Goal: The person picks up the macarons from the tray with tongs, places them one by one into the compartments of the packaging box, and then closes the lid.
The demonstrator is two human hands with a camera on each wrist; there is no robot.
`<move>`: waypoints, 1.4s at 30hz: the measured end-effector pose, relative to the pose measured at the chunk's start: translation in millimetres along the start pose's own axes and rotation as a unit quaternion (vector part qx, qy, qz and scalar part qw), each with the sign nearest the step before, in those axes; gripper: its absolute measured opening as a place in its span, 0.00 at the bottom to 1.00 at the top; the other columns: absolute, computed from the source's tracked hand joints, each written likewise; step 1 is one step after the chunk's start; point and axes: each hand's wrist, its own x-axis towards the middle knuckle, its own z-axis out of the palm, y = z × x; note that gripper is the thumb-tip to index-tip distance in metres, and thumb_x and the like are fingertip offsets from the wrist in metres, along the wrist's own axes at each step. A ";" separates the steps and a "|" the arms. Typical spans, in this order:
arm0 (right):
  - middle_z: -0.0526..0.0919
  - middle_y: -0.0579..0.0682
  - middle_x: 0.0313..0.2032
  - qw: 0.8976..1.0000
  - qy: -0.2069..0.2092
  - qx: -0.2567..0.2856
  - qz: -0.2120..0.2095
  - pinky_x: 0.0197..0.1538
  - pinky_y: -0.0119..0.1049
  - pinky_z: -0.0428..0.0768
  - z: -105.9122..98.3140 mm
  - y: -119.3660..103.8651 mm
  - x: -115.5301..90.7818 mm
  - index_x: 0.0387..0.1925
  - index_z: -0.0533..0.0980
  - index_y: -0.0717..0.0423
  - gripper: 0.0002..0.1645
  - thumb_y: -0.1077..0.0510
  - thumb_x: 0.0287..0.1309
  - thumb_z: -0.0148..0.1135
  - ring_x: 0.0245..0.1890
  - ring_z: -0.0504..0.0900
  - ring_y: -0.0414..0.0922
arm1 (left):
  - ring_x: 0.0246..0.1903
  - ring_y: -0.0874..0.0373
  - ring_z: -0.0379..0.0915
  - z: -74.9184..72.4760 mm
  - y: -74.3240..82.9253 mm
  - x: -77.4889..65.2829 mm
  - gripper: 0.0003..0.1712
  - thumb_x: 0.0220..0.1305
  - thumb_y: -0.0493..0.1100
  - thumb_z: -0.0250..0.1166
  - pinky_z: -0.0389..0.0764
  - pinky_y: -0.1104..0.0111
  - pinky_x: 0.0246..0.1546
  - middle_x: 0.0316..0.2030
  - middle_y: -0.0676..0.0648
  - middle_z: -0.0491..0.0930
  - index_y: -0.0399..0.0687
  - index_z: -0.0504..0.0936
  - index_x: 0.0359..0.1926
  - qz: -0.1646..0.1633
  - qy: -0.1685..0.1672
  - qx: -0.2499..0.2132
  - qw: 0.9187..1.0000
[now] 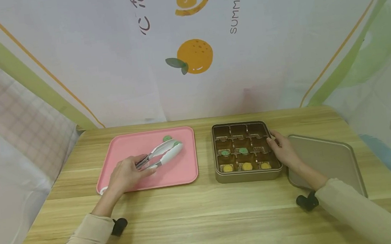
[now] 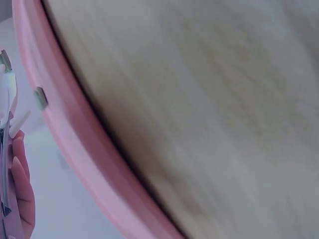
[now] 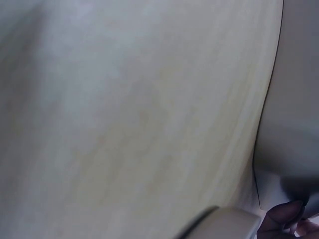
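L hand (image 1: 124, 176) curled rnd tongs (image 1: 172, 154) over pink tray (image 1: 181, 176), R hand (image 1: 285, 152) gripping box (image 1: 249, 176) edge

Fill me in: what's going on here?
A person's left hand holds tongs over the pink tray, a green piece at their tips; another lies near the tray's far edge. The right hand holds the compartment box by its right side. Three yellow pieces and two green ones sit inside; the lid lies beside it.
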 end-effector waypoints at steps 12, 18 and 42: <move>0.75 0.61 0.32 1.000 0.003 -0.004 -0.006 0.43 0.48 0.73 -0.5 -1.2 0.6 0.65 0.56 0.75 0.31 0.54 0.72 0.41 0.34 0.73 0.50 | 0.34 0.55 0.68 8.8 32.0 6.8 0.37 0.49 0.58 0.71 0.65 0.67 0.31 0.41 0.45 0.81 0.48 0.76 0.59 0.024 -0.012 -0.047 0.999; 0.75 0.64 0.35 1.000 -0.004 -0.002 0.002 0.53 0.59 0.69 -1.1 -2.9 -0.6 0.65 0.54 0.76 0.32 0.53 0.72 0.40 0.42 0.74 0.59 | 0.33 0.55 0.68 17.8 53.5 12.3 0.37 0.49 0.55 0.72 0.66 0.68 0.30 0.42 0.45 0.81 0.48 0.76 0.60 0.052 -0.016 -0.069 0.996; 0.76 0.66 0.35 1.000 -0.002 -0.004 0.003 0.50 0.57 0.72 -0.7 -4.4 -1.8 0.65 0.54 0.77 0.32 0.54 0.73 0.40 0.43 0.74 0.61 | 0.14 0.63 0.51 52.9 137.5 35.2 0.37 0.47 0.55 0.73 0.57 0.71 0.15 0.11 0.55 0.57 0.51 0.76 0.59 0.118 -0.057 -0.063 0.989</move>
